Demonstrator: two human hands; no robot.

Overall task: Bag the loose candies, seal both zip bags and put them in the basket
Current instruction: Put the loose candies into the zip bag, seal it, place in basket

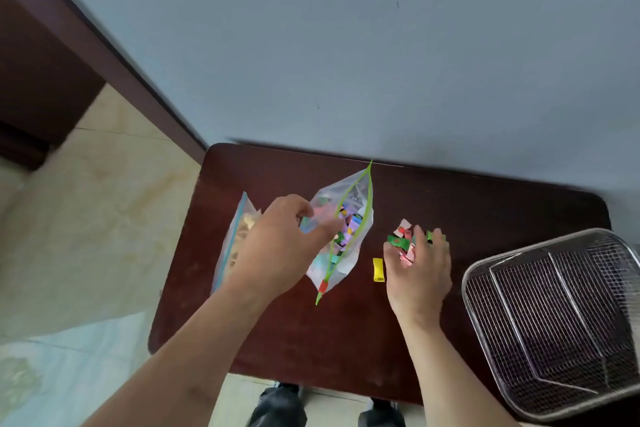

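Head view: bagging step. Left hand (277,246) pinching open green-zip bag (341,229) mid-surface; right hand (419,267) fingers curled on loose candies (403,239) just right. Next: lift handful into mouth, fetch yellow candy (378,269). Basket (554,319) near right, second bag (232,246) left.

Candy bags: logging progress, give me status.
Left hand holds green-zip bag open. Right hand gathering loose candies. Yellow candy on table. Wire basket empty, unobstructed.

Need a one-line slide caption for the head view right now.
Left hand holds the candy bag open while right hand gathers loose candies beside the basket.
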